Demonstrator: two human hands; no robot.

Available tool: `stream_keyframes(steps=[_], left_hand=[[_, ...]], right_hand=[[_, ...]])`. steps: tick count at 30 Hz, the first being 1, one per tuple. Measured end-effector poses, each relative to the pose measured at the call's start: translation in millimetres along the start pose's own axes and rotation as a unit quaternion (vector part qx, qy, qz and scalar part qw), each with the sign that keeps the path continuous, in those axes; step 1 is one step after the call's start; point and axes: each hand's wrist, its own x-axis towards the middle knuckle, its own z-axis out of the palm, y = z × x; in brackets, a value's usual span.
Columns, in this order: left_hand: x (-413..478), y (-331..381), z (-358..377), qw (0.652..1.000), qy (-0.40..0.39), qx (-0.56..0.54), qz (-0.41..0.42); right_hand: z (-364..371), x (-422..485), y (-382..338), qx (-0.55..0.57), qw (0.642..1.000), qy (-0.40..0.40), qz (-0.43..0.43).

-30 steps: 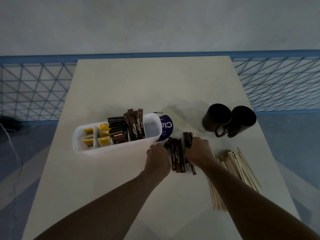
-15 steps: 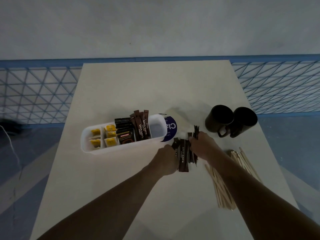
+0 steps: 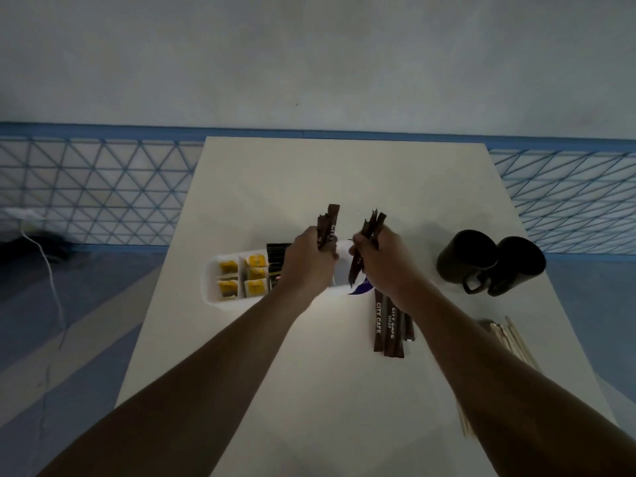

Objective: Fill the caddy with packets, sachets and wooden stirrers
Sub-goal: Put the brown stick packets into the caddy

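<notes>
**Both hands gripping sugar sticks above the caddy**

Pale counter (image 3: pixel 344 187) runs up the middle of the frame, grey wall behind it, blue lattice floor pattern at left and right edges.

- White caddy (image 3: pixel 214 280) sits left of centre. Its left compartments hold yellow sachets (image 3: pixel 256 274); a dark packet (image 3: pixel 277 251) stands next to them, print too blurred to read. The caddy's right part is hidden behind the hands.
- Left hand (image 3: pixel 308 261) is closed around a bunch of brown stick packets (image 3: pixel 329 225), ends pointing up, over the caddy's right part.
- Right hand (image 3: pixel 382 261) is closed around a second bunch of brown sticks (image 3: pixel 373 225), ends poking out above and below the fist. Hands are just beside each other.
- Loose sugar sticks (image 3: pixel 387 323) lie on the counter below the right hand, partly under the wrist. Legible print: "CITY CAFE", and "SUGAR" on one.
- A blue-purple label edge (image 3: pixel 360 288) shows by the caddy's right end; text unreadable.
- Two black mugs (image 3: pixel 488 261) stand touching at centre right.
- Wooden stirrers (image 3: pixel 509 339) lie in a pile at lower right, partly hidden by the right forearm.
- White cable (image 3: pixel 48 270) on the floor at far left.
</notes>
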Motion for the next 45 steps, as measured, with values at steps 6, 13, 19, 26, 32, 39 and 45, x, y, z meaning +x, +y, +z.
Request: stream_keyframes(steps=[6,13,19,26,32,39,45], left_hand=[[5,-15,-8,0.993,0.060,-0.101,0.008],[2,-37,2,0.991,0.069,-0.115,0.016],[3,-42,3,0.990,0.078,-0.102,0.049],[13,-39,-7,0.989,0.099,-0.053,0.094],[15,-38,-15,0.989,0.107,-0.068,0.074],[9,-37,-18,0.990,0.091,-0.078,0.071],[7,-40,-36,0.994,0.074,-0.028,0.081]], right_hand=[[27,8,-9,-0.007,0.999,-0.026,-0.039],[38,14,0,-0.024,0.997,-0.075,-0.022],[40,16,2,-0.034,0.994,-0.105,-0.011],[43,18,2,-0.029,0.991,-0.132,-0.013],[49,15,0,-0.085,0.987,-0.132,-0.036],[44,11,-2,-0.170,0.977,-0.103,-0.071],[36,15,3,-0.152,0.984,-0.072,-0.059]])
